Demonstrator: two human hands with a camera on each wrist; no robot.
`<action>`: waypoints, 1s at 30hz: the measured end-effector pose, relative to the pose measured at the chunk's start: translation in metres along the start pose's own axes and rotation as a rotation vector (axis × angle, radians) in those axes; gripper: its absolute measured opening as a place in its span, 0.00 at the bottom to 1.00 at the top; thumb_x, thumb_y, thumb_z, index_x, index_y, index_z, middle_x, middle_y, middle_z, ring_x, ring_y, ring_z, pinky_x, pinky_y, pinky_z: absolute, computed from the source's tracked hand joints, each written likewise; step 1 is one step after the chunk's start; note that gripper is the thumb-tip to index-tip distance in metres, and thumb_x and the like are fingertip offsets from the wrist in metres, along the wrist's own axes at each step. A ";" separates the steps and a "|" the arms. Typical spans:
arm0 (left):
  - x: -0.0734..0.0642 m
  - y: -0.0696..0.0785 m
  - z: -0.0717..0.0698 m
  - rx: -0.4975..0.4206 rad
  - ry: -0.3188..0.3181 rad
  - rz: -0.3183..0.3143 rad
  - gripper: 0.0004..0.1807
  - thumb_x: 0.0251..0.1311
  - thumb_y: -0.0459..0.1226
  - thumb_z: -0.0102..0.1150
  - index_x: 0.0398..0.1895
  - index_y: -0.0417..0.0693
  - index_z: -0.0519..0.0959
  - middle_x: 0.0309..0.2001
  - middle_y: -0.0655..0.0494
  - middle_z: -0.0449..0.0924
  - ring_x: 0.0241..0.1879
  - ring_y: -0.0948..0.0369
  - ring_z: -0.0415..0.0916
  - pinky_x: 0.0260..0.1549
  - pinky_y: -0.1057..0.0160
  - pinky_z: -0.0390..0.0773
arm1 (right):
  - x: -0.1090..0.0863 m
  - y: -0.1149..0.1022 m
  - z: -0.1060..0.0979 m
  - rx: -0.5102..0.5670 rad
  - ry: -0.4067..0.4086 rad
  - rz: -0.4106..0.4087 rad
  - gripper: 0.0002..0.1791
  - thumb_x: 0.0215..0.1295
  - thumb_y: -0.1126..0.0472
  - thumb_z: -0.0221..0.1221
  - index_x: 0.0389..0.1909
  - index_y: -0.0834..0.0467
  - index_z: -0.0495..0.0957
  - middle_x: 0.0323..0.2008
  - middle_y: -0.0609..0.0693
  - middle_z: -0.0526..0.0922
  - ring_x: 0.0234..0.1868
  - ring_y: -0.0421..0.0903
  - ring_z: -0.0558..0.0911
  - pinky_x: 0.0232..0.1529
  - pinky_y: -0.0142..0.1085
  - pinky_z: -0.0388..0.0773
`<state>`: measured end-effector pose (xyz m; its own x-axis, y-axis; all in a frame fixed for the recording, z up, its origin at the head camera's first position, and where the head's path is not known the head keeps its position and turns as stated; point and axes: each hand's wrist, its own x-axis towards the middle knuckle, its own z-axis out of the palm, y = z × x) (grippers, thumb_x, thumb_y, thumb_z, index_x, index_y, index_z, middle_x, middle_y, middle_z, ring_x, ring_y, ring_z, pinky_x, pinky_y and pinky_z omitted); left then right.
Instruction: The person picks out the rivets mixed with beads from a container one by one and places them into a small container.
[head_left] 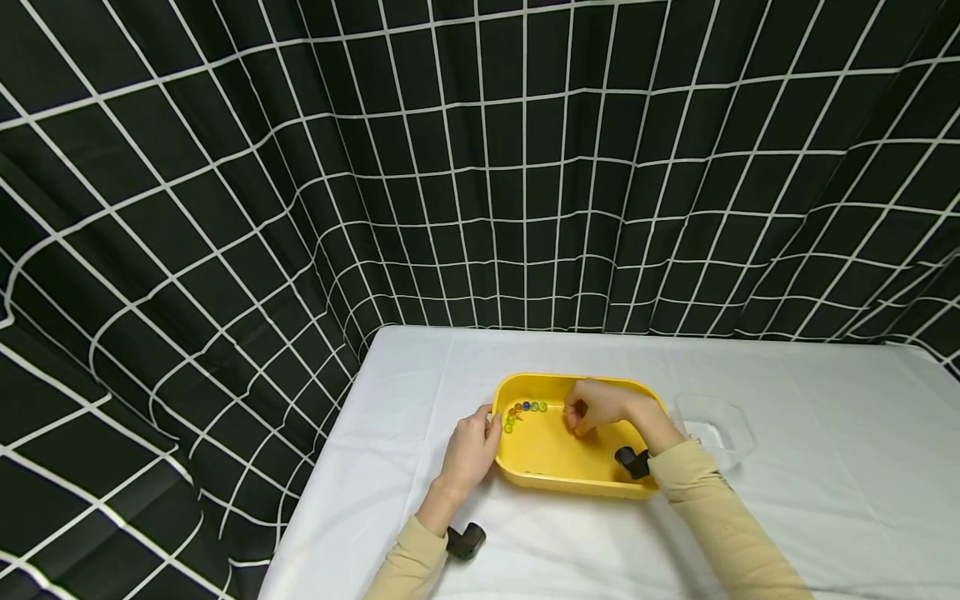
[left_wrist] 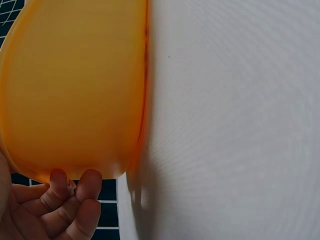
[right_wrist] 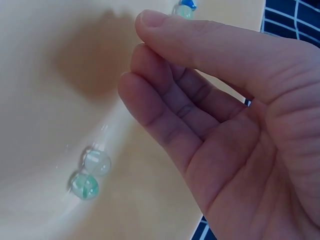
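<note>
A yellow plastic tub [head_left: 555, 458] sits on the table, and my left hand [head_left: 468, 450] grips its left end, thumb at the rim. In the left wrist view, the curled fingers [left_wrist: 89, 187] lie against the tub's outer wall. Inside the tub is my right hand [head_left: 597, 402], with thumb [right_wrist: 152, 19] and fingers bent close together; I cannot tell whether something is pinched between the tips. Several glass marbles, among them a blue marble [head_left: 527, 406], form a bent row in the back left corner. A clear marble [right_wrist: 97, 162] and a green-streaked marble [right_wrist: 85, 186] touch each other beside the tub wall.
To the right of the tub, partly behind the right forearm, stands a clear plastic container [head_left: 731, 429]. A white cloth [head_left: 825, 467] covers the table. Black curtains with a white grid [head_left: 525, 167] hang behind and at the sides.
</note>
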<state>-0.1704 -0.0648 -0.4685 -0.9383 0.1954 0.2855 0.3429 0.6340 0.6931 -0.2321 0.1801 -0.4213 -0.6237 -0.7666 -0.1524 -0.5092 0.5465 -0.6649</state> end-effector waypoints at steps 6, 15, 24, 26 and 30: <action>0.000 0.002 -0.003 0.006 -0.005 -0.012 0.18 0.67 0.36 0.46 0.51 0.29 0.73 0.15 0.61 0.64 0.13 0.69 0.59 0.13 0.71 0.63 | -0.007 0.001 -0.003 -0.020 0.029 0.010 0.07 0.42 0.78 0.62 0.20 0.65 0.76 0.18 0.49 0.75 0.19 0.35 0.69 0.23 0.27 0.66; 0.000 0.003 -0.005 0.002 -0.018 -0.026 0.18 0.67 0.36 0.46 0.52 0.30 0.73 0.15 0.61 0.63 0.13 0.69 0.59 0.13 0.71 0.62 | -0.018 0.004 -0.009 -0.033 0.055 0.023 0.07 0.42 0.77 0.62 0.19 0.64 0.76 0.18 0.47 0.75 0.20 0.35 0.68 0.24 0.27 0.67; -0.001 0.003 -0.002 0.001 -0.020 -0.020 0.19 0.68 0.37 0.45 0.52 0.29 0.73 0.15 0.61 0.63 0.13 0.69 0.59 0.12 0.71 0.62 | -0.031 0.004 -0.016 -0.045 0.071 0.067 0.06 0.43 0.77 0.62 0.20 0.64 0.77 0.18 0.47 0.75 0.20 0.36 0.68 0.24 0.28 0.67; -0.001 0.003 -0.002 0.000 -0.019 -0.020 0.19 0.68 0.37 0.45 0.52 0.29 0.73 0.15 0.61 0.63 0.13 0.69 0.59 0.13 0.71 0.62 | -0.033 0.004 -0.017 -0.047 0.074 0.075 0.06 0.44 0.77 0.62 0.20 0.64 0.76 0.18 0.46 0.74 0.20 0.36 0.68 0.24 0.28 0.67; -0.001 0.004 -0.002 -0.003 -0.017 -0.016 0.18 0.67 0.37 0.45 0.51 0.29 0.73 0.15 0.61 0.63 0.13 0.69 0.59 0.13 0.71 0.62 | -0.036 0.004 -0.019 -0.048 0.080 0.081 0.07 0.44 0.76 0.62 0.20 0.63 0.76 0.18 0.46 0.74 0.21 0.36 0.68 0.24 0.28 0.67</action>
<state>-0.1680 -0.0644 -0.4647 -0.9443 0.1977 0.2631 0.3279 0.6349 0.6996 -0.2229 0.2166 -0.4040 -0.7085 -0.6908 -0.1444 -0.4817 0.6229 -0.6164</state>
